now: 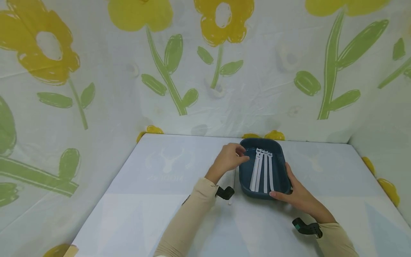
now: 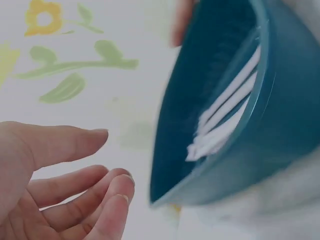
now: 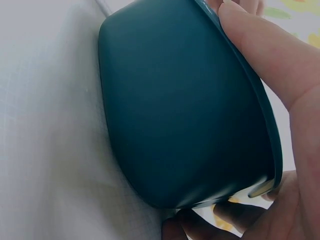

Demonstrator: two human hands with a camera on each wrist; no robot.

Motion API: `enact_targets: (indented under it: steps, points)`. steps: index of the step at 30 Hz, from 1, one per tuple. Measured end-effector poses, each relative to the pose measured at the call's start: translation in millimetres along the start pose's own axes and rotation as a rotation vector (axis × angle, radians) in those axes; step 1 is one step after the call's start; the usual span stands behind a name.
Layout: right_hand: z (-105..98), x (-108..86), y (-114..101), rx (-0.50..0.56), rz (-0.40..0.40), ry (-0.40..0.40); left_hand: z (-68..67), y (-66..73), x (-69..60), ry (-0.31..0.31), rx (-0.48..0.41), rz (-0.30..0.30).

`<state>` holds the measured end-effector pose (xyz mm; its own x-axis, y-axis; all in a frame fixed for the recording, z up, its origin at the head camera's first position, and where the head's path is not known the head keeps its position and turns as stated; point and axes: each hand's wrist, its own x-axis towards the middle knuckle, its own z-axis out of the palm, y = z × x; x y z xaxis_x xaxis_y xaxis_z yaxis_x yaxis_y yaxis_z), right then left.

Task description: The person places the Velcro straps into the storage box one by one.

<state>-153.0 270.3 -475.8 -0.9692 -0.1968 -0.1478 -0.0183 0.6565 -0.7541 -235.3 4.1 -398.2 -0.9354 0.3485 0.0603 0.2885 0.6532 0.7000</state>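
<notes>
A dark teal plastic bin point(image 1: 244, 176) with rounded corners stands on the table. Inside it lie several long flat white strips point(image 1: 265, 171) side by side, with wider notched heads at the far end; their exact kind is unclear. My right hand point(image 1: 300, 196) grips the bin's near right corner, its thumb at the near rim and its fingers along the right side. By the left rim hovers my left hand point(image 1: 228, 157), its fingers loosely bent. In the left wrist view, this left hand point(image 2: 75, 185) holds nothing and is apart from the bin point(image 2: 285, 100).
A thin white stick point(image 1: 233, 180) lies left of the bin, partly hidden by the left wrist. The white table point(image 1: 154, 210) has its far edge just behind the bin. Hanging sheets with a flower print point(image 1: 257, 89) surround the table at the back and sides.
</notes>
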Motion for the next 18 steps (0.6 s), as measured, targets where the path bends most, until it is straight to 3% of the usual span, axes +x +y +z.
enact_targets:
  steps: [4,8,18]
  points:
    - [-0.7,-0.5,0.7,0.008,-0.015,-0.001,-17.5,-14.5,-12.4,0.044,-0.068,-0.013]
    - [-0.9,0.4,1.6,0.005,-0.017,-0.002,-22.9,-30.0,-24.0,0.084,-0.113,-0.055]
    - [-0.9,0.7,-0.5,-0.001,-0.003,0.002,-9.9,-57.0,-39.3,0.12,-0.179,-0.151]
